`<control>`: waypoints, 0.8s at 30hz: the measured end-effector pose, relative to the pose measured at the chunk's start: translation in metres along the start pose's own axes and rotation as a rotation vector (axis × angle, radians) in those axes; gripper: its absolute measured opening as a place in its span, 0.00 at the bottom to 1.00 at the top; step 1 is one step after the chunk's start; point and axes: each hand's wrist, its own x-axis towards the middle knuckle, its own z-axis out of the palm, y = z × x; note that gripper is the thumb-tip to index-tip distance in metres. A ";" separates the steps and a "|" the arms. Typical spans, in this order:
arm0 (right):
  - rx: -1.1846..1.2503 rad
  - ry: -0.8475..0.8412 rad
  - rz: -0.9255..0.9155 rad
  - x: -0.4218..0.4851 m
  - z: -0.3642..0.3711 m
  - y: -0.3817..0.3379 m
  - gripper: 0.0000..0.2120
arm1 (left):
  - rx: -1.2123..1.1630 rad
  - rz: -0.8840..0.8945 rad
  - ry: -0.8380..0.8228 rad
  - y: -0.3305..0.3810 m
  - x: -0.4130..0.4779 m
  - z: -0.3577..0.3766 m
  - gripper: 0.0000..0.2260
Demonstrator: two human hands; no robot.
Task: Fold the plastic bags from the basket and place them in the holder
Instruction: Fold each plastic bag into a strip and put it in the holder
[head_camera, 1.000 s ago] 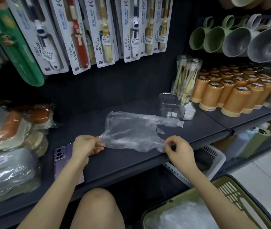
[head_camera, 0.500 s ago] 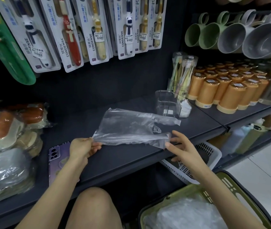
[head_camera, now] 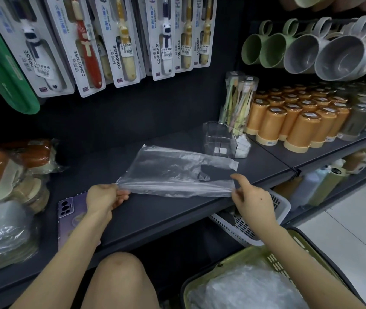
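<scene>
Both hands pinch the bag's near edge, taut between them: left hand (head_camera: pixel 104 197) at one corner, right hand (head_camera: pixel 253 201) at the other. The basket (head_camera: pixel 220 264) below is cut off, its contents a pale blur. The clear, creased bag (head_camera: pixel 177 172) rests on a dark shop shelf (head_camera: pixel 155 217), with the holder (head_camera: pixel 220 139) just beyond.

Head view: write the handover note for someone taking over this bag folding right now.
Left hand pinches the plastic bag at its near left corner; right hand pinches the near right corner.
The bag lies on the shelf, near edge lifted taut between the hands.
Done: bag spread out; no fold finished.
Left: fold it, put it in the clear holder behind it, then take the remaining bags in the green basket.
</scene>
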 end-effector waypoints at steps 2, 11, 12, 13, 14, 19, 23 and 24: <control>0.251 -0.139 0.117 -0.001 -0.011 0.002 0.17 | 0.012 0.011 0.004 -0.002 0.002 0.002 0.09; 1.010 -0.314 0.853 0.002 -0.026 -0.020 0.15 | 0.037 0.006 0.019 -0.001 0.001 0.002 0.09; 1.038 -0.268 0.880 0.004 -0.021 -0.022 0.14 | 0.032 0.000 0.018 0.000 0.000 0.002 0.08; 1.087 -0.221 0.921 0.007 -0.018 -0.024 0.14 | 0.025 -0.006 0.021 0.001 0.000 0.002 0.07; 1.139 -0.174 0.977 0.009 -0.014 -0.023 0.15 | 0.024 -0.012 0.027 0.002 -0.001 0.001 0.07; 1.297 -0.070 1.111 0.014 -0.014 -0.012 0.14 | 0.102 0.047 0.051 -0.005 0.002 0.003 0.06; 1.369 -0.174 1.198 0.015 -0.016 -0.004 0.10 | 0.078 0.096 0.050 -0.012 0.002 0.004 0.05; 1.389 -0.193 1.220 0.015 -0.017 -0.002 0.07 | 0.041 0.087 0.042 -0.011 0.001 0.003 0.06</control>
